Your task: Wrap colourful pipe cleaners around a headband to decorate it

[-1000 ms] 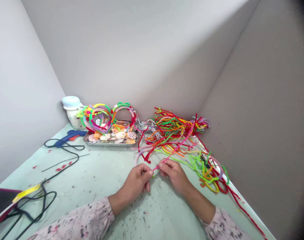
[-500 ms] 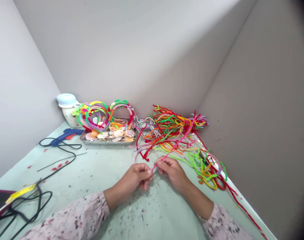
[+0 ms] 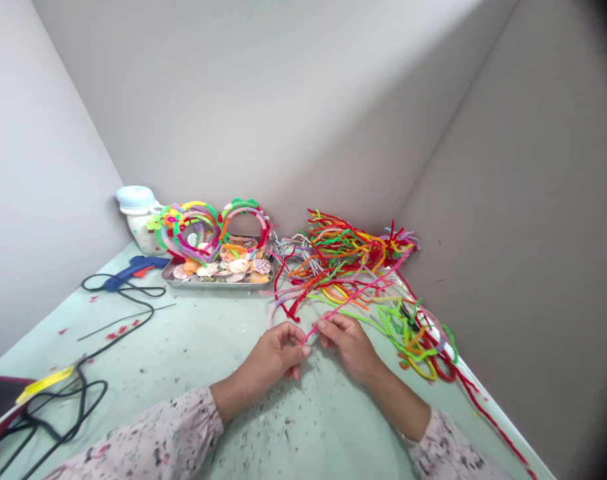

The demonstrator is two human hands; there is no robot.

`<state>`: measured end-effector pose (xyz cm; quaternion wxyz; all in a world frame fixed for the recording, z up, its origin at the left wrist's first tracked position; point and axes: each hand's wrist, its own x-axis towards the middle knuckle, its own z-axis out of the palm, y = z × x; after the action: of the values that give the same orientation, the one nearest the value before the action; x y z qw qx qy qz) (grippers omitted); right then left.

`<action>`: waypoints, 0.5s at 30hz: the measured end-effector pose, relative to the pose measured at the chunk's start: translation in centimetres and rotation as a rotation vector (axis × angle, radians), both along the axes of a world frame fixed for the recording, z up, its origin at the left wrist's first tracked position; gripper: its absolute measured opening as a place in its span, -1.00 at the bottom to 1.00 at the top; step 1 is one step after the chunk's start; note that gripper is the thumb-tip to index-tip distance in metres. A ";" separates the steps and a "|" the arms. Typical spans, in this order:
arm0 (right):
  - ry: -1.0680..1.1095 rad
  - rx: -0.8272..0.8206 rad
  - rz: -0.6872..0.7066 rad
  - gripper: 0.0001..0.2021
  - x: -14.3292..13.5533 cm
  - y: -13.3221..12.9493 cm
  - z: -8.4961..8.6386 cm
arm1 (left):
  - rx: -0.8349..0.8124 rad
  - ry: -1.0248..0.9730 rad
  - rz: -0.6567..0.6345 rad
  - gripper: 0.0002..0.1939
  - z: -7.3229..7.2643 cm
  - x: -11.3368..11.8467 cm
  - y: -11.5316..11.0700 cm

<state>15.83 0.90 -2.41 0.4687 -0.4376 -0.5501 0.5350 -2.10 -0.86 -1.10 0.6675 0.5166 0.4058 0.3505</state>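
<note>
A bright pink pipe cleaner (image 3: 362, 287) runs from between my hands up and to the right, its far end in front of the pile of pipe cleaners. My left hand (image 3: 277, 355) pinches its near end between thumb and fingers. Just to the right, my right hand (image 3: 347, 340) grips the same pipe cleaner between thumb and forefinger, a short stretch of pink showing between the two hands. Both hands are above the pale green table (image 3: 268, 440).
Behind stands a metal tray (image 3: 218, 285) of seashells, with colourful fuzzy headbands (image 3: 196, 233) on it. Many loose pipe cleaners (image 3: 348, 243) lie at the back right. Left are a blue glue gun (image 3: 136, 269), a black cord (image 3: 133, 330) and a white jar with a blue lid (image 3: 142, 223).
The pink pipe cleaner's far end has swung down and to the right. My left hand's fingers have shifted slightly at the near end; both hands still hold it.
</note>
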 end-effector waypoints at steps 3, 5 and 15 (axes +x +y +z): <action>-0.009 0.002 0.001 -0.75 0.0 -0.1 0.2 | 0.003 0.026 0.036 -0.69 -0.1 0.0 -0.1; -0.016 0.007 0.006 -0.75 -0.1 -0.1 0.3 | 0.014 0.047 0.046 -0.73 -0.1 0.0 -0.2; -0.025 0.008 0.004 -0.74 -0.1 -0.1 0.3 | -0.025 0.045 0.020 -0.69 0.2 0.0 -0.2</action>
<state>15.77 0.78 -2.16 0.4626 -0.4411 -0.5590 0.5282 -2.13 -1.02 -0.89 0.6611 0.5117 0.4304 0.3405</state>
